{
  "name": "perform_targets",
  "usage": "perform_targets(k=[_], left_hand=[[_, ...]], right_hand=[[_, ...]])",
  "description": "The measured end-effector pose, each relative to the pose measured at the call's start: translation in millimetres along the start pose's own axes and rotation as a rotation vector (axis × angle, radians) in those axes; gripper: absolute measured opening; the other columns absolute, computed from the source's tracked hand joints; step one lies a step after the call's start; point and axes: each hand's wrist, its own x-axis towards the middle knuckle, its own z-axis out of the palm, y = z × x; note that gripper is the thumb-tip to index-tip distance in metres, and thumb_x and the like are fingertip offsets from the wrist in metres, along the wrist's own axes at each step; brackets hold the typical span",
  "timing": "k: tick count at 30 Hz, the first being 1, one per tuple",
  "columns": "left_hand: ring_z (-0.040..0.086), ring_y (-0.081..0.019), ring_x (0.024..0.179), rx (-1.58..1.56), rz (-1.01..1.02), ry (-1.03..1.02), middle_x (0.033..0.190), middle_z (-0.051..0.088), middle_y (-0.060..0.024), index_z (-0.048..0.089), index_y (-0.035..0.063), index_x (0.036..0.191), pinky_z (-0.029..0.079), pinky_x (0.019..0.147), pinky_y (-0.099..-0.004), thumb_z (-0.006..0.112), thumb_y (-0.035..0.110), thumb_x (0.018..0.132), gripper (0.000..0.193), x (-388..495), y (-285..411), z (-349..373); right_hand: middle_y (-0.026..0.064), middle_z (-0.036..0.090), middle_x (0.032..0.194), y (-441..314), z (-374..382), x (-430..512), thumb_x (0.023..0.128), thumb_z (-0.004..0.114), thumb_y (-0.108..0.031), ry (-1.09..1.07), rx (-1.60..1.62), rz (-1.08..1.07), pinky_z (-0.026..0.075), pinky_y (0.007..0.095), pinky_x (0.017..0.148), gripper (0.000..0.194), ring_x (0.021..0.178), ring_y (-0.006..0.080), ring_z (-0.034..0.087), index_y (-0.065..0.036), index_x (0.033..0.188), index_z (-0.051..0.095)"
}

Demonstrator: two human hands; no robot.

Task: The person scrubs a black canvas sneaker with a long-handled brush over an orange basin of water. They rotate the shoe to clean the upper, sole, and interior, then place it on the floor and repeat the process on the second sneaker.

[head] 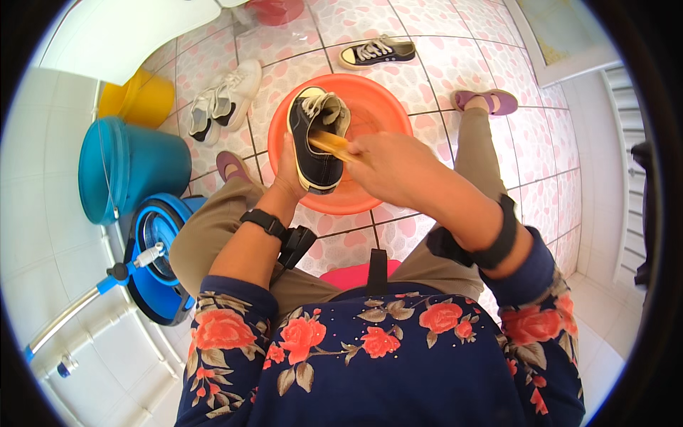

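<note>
A black canvas sneaker (315, 141) with a pale toe cap and laces is held by my left hand (288, 169) over the left part of an orange plastic basin (395, 115). My left fingers are largely hidden behind the shoe. In my right hand (381, 163) is the yellowish handle of a brush or similar tool (332, 143), whose far end goes into the shoe's opening and is hidden there. A similar black sneaker (378, 52) lies on the tiled floor beyond the basin.
White and grey sneakers (227, 104) lie left of the basin. A yellow bucket (139, 99), a teal bucket (136, 165) and a blue mop bucket (160, 256) line the left wall. A red container (276, 9) is at the top. A pink seat (355, 273) shows between my legs.
</note>
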Motion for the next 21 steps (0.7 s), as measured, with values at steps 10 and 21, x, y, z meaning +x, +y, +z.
perform_targets(k=[10, 21], left_hand=[[0.053, -0.0244, 0.105, -0.014, -0.044, 0.061, 0.119, 0.051, -0.0105, 0.039, 0.0092, 0.126, 0.044, 0.090, -0.0383, 0.017, 0.054, 0.089, 0.062, 0, -2, 3], [0.054, -0.0252, 0.102, 0.069, -0.022, 0.036, 0.116, 0.053, -0.0109, 0.041, 0.0092, 0.124, 0.046, 0.088, -0.0374, 0.021, 0.056, 0.088, 0.063, -2, -1, -3]], right_hand=[[0.0177, 0.061, 0.074, -11, -2, -21, 0.083, 0.043, -0.033, 0.169, 0.014, -0.041, 0.046, 0.0432, 0.066, 0.035, 0.074, 0.0340, 0.059, -0.004, 0.083, 0.063], [0.0176, 0.062, 0.079, -8, -1, -14, 0.078, 0.046, -0.025, 0.145, 0.035, -0.008, 0.046, 0.0421, 0.070, 0.028, 0.077, 0.0335, 0.059, -0.004, 0.085, 0.063]])
